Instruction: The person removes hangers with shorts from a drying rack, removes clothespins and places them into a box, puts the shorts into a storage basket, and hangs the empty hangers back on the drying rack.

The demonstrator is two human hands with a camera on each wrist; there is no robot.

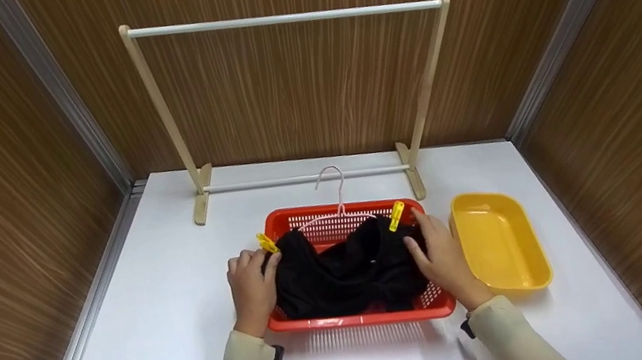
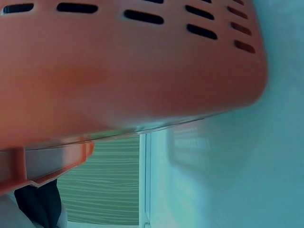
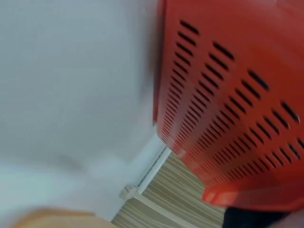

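Observation:
A black garment [image 1: 342,273] lies on a pink hanger [image 1: 340,192] across the red basket [image 1: 362,319]. Two yellow clothespins, one at the left shoulder [image 1: 267,242] and one at the right [image 1: 396,216], sit on it. My left hand [image 1: 253,287] holds the garment's left side at the basket rim. On the other side my right hand [image 1: 443,254] holds the garment's right edge, thumb on top; its farther fingers are hidden. Dark cloth [image 2: 40,204] shows under the rim in the left wrist view, as does black cloth [image 3: 247,218] in the right wrist view.
Behind the basket stands a wooden rack with a white top bar [image 1: 282,17] and a low crossbar. A yellow tray [image 1: 501,241] lies to the right of the basket, beside my right hand. Wood-grain panels [image 1: 294,94] enclose the white table [image 1: 176,241] at the back and sides.

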